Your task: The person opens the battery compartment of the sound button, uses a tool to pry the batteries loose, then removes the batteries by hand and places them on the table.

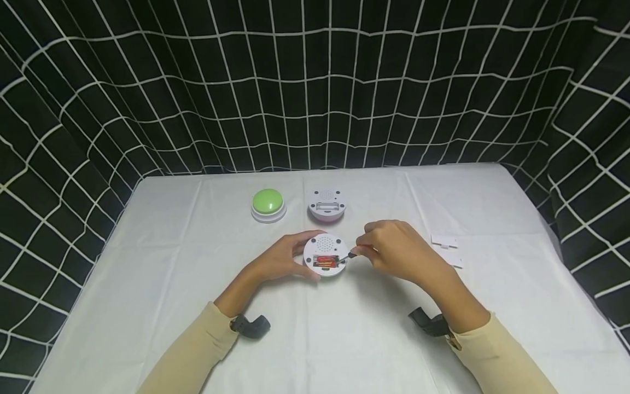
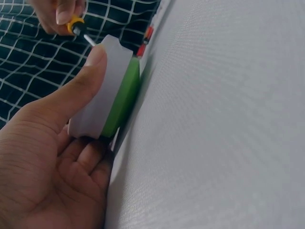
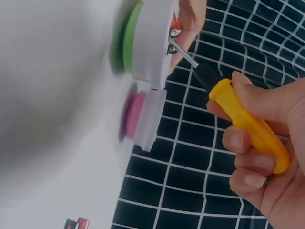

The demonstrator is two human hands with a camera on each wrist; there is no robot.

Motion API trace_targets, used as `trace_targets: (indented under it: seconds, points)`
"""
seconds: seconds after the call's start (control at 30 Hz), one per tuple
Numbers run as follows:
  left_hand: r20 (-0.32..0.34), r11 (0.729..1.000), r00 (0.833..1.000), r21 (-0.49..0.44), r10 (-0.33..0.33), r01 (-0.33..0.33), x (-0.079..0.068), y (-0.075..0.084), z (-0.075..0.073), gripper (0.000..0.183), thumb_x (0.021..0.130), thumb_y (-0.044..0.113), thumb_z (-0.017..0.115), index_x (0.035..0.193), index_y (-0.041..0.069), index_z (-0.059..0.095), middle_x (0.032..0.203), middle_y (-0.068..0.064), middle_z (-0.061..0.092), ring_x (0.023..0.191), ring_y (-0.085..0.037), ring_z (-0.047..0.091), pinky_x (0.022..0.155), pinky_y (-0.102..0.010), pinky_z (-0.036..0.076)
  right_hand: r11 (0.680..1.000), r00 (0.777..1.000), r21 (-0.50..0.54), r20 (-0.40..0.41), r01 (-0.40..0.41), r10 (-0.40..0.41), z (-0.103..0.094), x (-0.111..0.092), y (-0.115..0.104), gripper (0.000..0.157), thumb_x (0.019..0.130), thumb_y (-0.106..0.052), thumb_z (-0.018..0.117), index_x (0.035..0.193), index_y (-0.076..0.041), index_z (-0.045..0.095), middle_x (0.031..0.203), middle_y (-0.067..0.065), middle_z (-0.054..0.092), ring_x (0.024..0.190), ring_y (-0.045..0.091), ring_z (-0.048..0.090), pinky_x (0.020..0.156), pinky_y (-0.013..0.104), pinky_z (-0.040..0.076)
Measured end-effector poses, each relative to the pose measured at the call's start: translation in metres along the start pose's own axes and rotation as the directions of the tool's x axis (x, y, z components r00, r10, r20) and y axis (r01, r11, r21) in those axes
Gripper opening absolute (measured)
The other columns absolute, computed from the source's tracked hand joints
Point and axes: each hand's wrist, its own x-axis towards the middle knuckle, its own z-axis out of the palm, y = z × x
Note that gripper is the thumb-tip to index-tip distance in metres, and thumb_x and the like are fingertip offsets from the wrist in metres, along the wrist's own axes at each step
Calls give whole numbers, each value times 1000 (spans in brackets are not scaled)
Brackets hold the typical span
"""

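Observation:
A round white push button (image 1: 324, 242) lies face down, its green cap (image 2: 123, 98) underneath toward the cloth. My left hand (image 1: 281, 258) grips it by the rim, thumb on the near side and fingers around the far side. Red batteries (image 1: 325, 262) sit in its uncovered battery compartment. In my right hand (image 1: 396, 249) is a screwdriver with a yellow handle (image 3: 248, 121), held between thumb and curled fingers. The metal shaft (image 3: 185, 53) slants into the compartment, its tip at the battery ends.
Behind stand a green-topped button (image 1: 268, 202), cap up, and an upturned pink one (image 1: 327, 207) with its battery slot exposed. Small white covers (image 1: 444, 241) lie right of my right hand. Loose batteries (image 3: 82, 223) rest on the white cloth. Black netted fabric (image 1: 315, 98) surrounds the table.

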Motion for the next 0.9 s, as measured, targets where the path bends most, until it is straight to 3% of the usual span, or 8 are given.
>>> trace_targets:
  seconds: [0.5, 0.9]
  points:
    - [1, 1000, 1000, 2, -9, 9, 2, 2, 1, 97, 68, 7, 94, 152, 11, 45, 147, -5, 56, 134, -17, 54, 116, -30, 38, 999, 999, -2, 37, -40, 40, -10, -2, 1, 32, 88, -20, 80, 64, -23, 60, 62, -10, 40, 55, 7, 35, 49, 26, 32]
    - [-3, 1000, 1000, 7, -11, 11, 1, 2, 1, 98, 67, 8, 94, 152, 11, 46, 148, -4, 55, 135, -17, 53, 117, -30, 37, 994, 993, -38, 46, -104, 106, -27, -7, -1, 8, 88, -22, 80, 81, -22, 77, 69, -14, 56, 58, 4, 46, 54, 26, 42]
